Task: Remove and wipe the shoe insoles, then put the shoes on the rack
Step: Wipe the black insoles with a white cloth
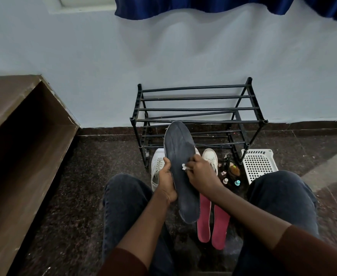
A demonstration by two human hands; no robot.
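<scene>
Hands meet over a dark grey insole (pixel 180 168), held up on a slant between the person's knees, its toe end toward the rack and its heel end down toward the lap. The left hand (pixel 166 181) grips the insole's left edge, fingers curled round it, thumb on the upper face. The right hand (pixel 198 173) pinches a small white wipe (pixel 184 166) and presses it onto the insole's middle, fingers bunched tight on the cloth.

Below the raised insole, two pink insoles (pixel 212 222) lie side by side on the dark speckled floor (pixel 74 186), near each other and roughly parallel. Beyond the hands stand two white sneakers: the left sneaker (pixel 157 168) with its laces showing, just left of the gripping hand, and the right sneaker (pixel 210 158) partly hidden behind the right hand. Both sit on the floor right in front of the black shoe rack (pixel 195 114), which stands against the pale blue wall (pixel 183 52); its bars carry nothing that can be seen.

Right of the sneakers, a cluster of small bottles and a brush (pixel 231 172) sits on the floor, too small to identify closely. A white perforated basket (pixel 259 164) stands beside the rack's right leg. A brown wooden unit (pixel 24 136) runs along the left. A blue curtain (pixel 203 5) hangs at the top.
</scene>
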